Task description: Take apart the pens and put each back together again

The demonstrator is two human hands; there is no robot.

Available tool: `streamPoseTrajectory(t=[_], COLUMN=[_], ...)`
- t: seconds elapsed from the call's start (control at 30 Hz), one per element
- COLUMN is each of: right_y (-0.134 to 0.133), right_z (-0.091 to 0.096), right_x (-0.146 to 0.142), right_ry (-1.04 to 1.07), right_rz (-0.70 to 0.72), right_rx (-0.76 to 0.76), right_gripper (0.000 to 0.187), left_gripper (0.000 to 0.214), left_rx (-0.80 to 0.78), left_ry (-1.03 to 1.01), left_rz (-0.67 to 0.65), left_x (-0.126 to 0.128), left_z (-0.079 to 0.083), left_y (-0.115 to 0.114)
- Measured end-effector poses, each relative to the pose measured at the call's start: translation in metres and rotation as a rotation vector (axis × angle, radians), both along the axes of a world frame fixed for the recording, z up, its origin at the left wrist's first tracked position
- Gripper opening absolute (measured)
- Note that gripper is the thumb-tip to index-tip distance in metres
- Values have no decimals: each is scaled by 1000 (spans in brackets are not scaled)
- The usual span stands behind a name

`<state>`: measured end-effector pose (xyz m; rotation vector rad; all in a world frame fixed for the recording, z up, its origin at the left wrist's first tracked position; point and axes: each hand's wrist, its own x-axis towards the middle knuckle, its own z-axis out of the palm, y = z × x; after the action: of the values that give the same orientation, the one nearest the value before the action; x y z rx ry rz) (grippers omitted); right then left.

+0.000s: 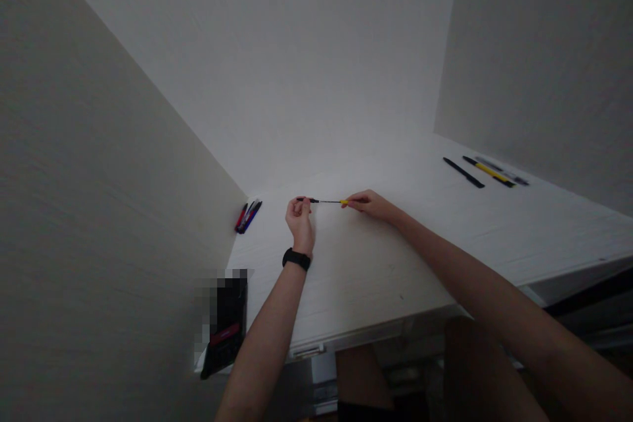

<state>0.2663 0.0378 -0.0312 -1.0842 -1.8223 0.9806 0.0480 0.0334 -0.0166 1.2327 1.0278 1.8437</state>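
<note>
A thin pen (pixel 321 201) lies level in the air above the white desk (pixel 376 257), with a black part at its left end, a slim metal middle and a yellow part at its right. My left hand (pixel 299 219) is shut on the black end, its fingers curled. My right hand (pixel 368 204) pinches the yellow end between fingertips and thumb. Neither hand appears to rest on the pen's middle, which shows bare between them. A black wristband (pixel 297 258) circles my left wrist.
A bundle of red and blue pens (pixel 248 216) lies in the far left corner by the wall. Black, yellow and grey pens (pixel 487 171) lie at the far right. A black pouch (pixel 225 323) with a red stripe sits at the near left edge, partly blurred out.
</note>
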Motion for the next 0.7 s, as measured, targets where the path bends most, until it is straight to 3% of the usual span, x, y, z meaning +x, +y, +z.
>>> streamPoseTrajectory(t=[0.7], right_y=[3], right_z=[-4], right_x=[0], right_ry=[-24], right_rz=[-11], right_rx=[19], right_gripper=[51], left_gripper=[33], left_rx=[7], left_ry=[59], left_rz=[-2], left_x=[0], left_z=[-1], left_y=[-1])
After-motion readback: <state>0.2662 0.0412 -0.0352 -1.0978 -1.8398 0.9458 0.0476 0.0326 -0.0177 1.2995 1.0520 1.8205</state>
